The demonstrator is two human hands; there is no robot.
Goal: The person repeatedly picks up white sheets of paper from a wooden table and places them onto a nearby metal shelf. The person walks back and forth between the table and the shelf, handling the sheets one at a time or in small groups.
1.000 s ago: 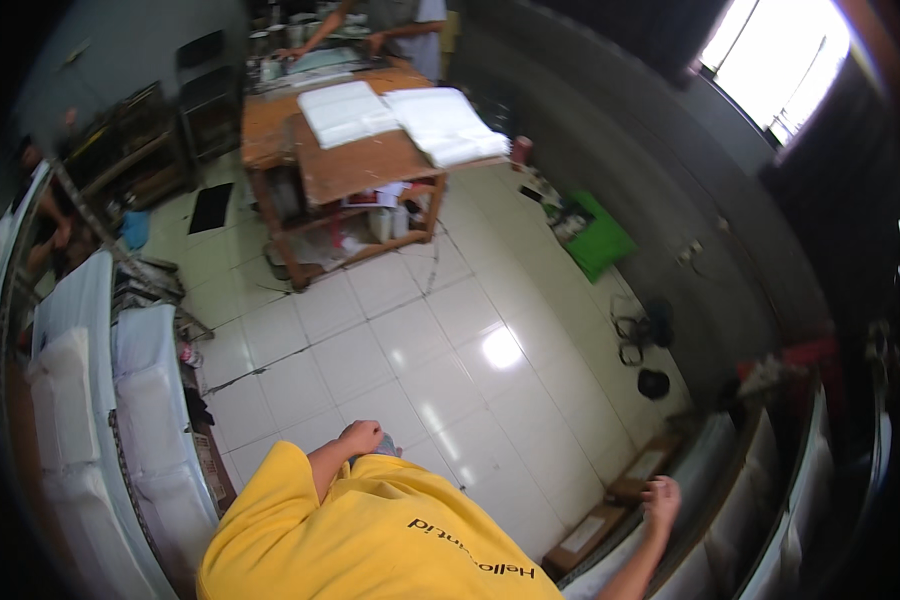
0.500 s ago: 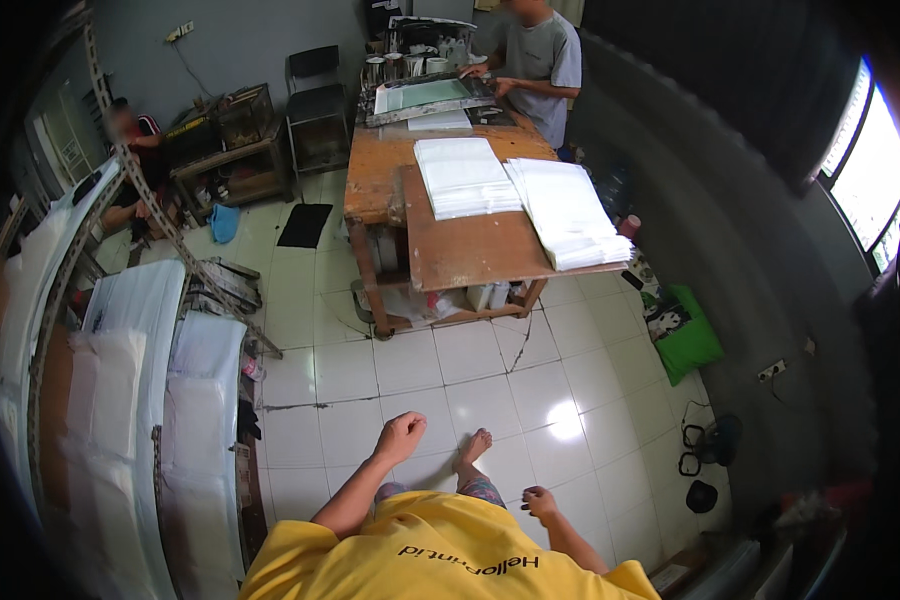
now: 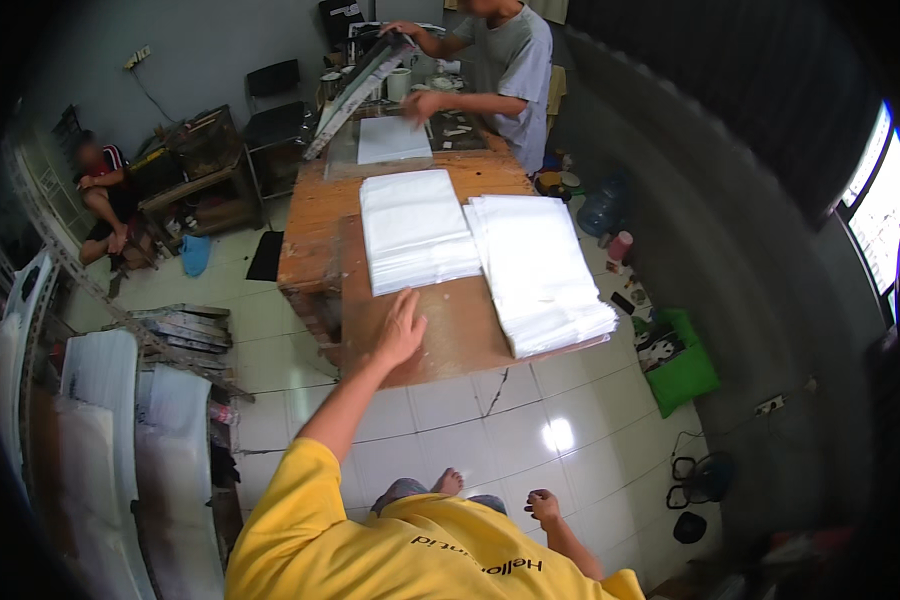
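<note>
The big orange-brown wooden table (image 3: pixel 308 235) fills the middle of my view, and it looms closer than it does a half-second back, when my left arm is short of it. At the far side stands a co-worker (image 3: pixel 518 55) in a grey T-shirt. Jutting toward me is the flat brown board (image 3: pixel 450 340), and beyond it the screen-printing frame (image 3: pixel 358 97) is up! It lies flat a moment ago; now it tilts steeply, one of the co-worker's hands at its top, so the single white sheet (image 3: pixel 392 140) below shows.

On the board, two piles: the right stack of white sheets (image 3: pixel 540 260), its near edge fanned, and the left stack of white sheets (image 3: pixel 415 222), slightly farther from me, just beside it.

Down to my hands. My left hand (image 3: pixel 400 335) is out over the board, right at the left stack's near edge, which puts that pile within my reach, I judge. Those fingers stretch forward, close together, pinching nothing; whether the tips touch the sheets, I can't tell. My right hand (image 3: pixel 543 507) hangs low over the floor, fingers half-curled; whether they pinch anything, I can't tell.
</note>
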